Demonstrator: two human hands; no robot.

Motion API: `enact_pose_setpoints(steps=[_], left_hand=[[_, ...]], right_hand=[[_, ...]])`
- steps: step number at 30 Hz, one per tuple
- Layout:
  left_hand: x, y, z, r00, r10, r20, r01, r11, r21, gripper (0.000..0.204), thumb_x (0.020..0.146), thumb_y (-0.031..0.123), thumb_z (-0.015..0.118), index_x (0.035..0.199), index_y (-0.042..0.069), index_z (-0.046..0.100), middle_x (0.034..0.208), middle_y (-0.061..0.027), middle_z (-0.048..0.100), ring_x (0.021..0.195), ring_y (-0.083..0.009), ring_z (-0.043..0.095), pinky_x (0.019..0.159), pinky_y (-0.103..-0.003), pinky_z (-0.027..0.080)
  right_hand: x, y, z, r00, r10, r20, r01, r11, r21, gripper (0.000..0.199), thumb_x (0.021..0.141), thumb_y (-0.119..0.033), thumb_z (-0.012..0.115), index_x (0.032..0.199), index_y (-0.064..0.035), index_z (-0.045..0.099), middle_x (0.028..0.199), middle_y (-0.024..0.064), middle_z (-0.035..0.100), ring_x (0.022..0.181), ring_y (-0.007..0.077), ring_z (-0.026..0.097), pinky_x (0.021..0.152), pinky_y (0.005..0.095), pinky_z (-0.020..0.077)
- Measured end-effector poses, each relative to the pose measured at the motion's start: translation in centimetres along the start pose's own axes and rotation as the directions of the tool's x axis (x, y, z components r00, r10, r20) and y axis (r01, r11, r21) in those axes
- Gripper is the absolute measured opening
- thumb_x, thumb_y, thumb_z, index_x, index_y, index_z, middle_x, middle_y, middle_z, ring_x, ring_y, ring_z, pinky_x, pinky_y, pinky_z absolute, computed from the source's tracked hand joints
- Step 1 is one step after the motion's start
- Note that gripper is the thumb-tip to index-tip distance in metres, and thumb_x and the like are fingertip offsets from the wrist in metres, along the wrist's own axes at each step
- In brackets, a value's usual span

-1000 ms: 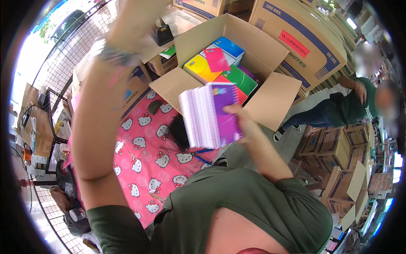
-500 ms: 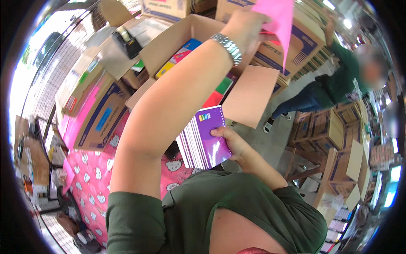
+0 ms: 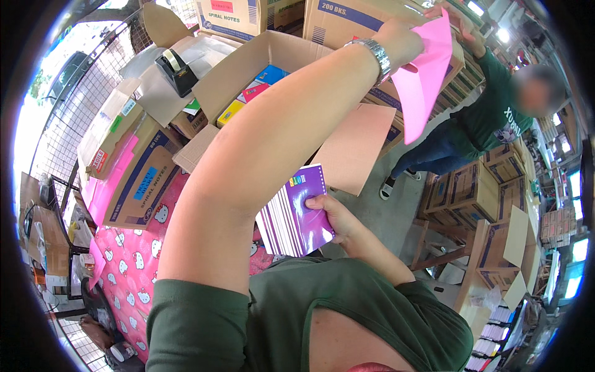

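Note:
My left arm, with a silver wristwatch, reaches across to the upper right. My left hand (image 3: 401,47) grips a bright pink sheet (image 3: 423,87) that hangs bent from the fingers, beyond the open box. Close to my chest, my right hand (image 3: 343,222) holds a purple notebook (image 3: 308,214) with white stripes, the thumb resting on its cover. Under my left forearm stands an open cardboard box (image 3: 214,87); blue, red and yellow notebooks (image 3: 254,91) show inside it. My forearm hides the rest of its contents.
A co-worker in a dark green shirt (image 3: 489,111) stands at right, a raised hand close to the pink sheet. Closed cartons (image 3: 229,18) line the back. A black tape dispenser (image 3: 176,71) sits left of the open box. More cartons (image 3: 465,192) are stacked at right.
My left hand has moved right with the pink sheet, nearer the co-worker's raised hand. The notebook in my right hand sits slightly lower in view.

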State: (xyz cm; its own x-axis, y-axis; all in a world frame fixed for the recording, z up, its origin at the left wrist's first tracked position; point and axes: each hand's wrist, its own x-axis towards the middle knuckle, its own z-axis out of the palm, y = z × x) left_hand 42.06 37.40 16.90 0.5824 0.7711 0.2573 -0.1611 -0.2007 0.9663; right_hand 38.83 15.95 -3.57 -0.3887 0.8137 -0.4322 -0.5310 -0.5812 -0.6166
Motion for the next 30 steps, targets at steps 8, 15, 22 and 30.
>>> enact_pose_setpoints(steps=[8,15,22,30], left_hand=[[0.8,0.6,0.5,0.997,0.067,-0.049,-0.069,0.996,-0.051,0.038,0.089,0.013,0.07,0.121,-0.005,0.063,0.106,-0.0231,0.069,0.094,-0.029,0.072,0.073,-0.038,0.061],[-17.4,-1.5,-10.9,0.789,0.462,-0.405,-0.301,0.865,0.401,0.062,0.098,0.032,0.063,0.146,0.0,0.04,0.133,-0.0158,0.059,0.115,-0.0191,0.062,0.094,-0.032,0.049],[-32.0,-7.9,-7.3,0.81,-0.126,-0.573,-0.107,0.928,-0.356,0.092,0.091,0.023,0.073,0.158,0.003,0.013,0.139,-0.0133,0.049,0.128,-0.022,0.05,0.107,-0.037,0.042],[-50.1,-12.4,-9.3,0.432,-0.368,-0.823,-0.427,0.72,-0.546,0.063,0.091,0.04,0.069,0.138,0.002,0.049,0.13,-0.0125,0.062,0.115,-0.0263,0.063,0.101,-0.042,0.052]], right_hand=[[-0.5,-0.6,-1.3,0.995,-0.03,-0.096,0.033,0.999,0.03,0.049,0.086,-0.022,0.066,0.127,0.0018,0.056,0.111,0.0154,0.07,0.095,0.0247,0.072,0.088,0.0383,0.0585],[-2.3,-6.4,-0.6,0.929,-0.36,-0.087,0.35,0.93,-0.113,0.054,0.081,-0.023,0.069,0.126,0.0026,0.056,0.111,0.0146,0.069,0.097,0.0264,0.07,0.089,0.041,0.0572],[3.6,-9.3,9.6,0.947,-0.176,0.27,0.313,0.706,-0.635,0.054,0.089,-0.024,0.07,0.133,0.0028,0.052,0.12,0.0139,0.066,0.109,0.019,0.065,0.094,0.0334,0.0534],[19.8,-12.1,11.5,0.786,-0.1,0.611,0.6,-0.119,-0.791,0.053,0.101,-0.049,0.052,0.121,-0.0022,0.069,0.116,0.014,0.071,0.106,0.0212,0.065,0.094,0.036,0.0486]])
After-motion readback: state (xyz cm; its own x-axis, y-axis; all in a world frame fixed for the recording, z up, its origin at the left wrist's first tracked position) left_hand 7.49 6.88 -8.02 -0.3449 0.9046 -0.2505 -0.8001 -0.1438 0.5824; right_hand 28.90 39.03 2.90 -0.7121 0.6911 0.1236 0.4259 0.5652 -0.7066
